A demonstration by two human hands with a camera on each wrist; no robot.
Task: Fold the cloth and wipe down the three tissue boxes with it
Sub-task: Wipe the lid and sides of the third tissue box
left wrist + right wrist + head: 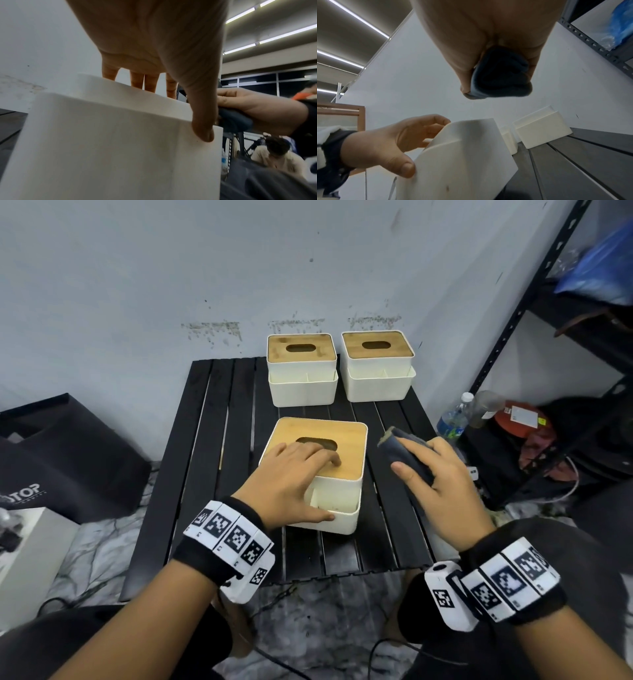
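Note:
Three white tissue boxes with wooden lids stand on a black slatted table (pixel 212 440). Two are at the back, one on the left (pixel 301 371) and one on the right (pixel 376 368). The near box (pixel 342 491) (pixel 120 142) (pixel 462 162) is gripped by my left hand (pixel 298 481) (pixel 388 146), fingers over the lid by the slot and thumb (pixel 202 121) on the front wall. Just right of that box, my right hand (pixel 435 474) (pixel 248 102) holds the folded dark grey cloth (pixel 399 448) (pixel 235 120) (pixel 501 78) above the table, apart from the box.
A black metal shelf (pixel 513 320) stands at the right, with a water bottle (pixel 452 419) and clutter at its foot. A black bag (pixel 61 453) and a white box (pixel 30 549) lie on the floor left of the table. The wall is directly behind the back boxes.

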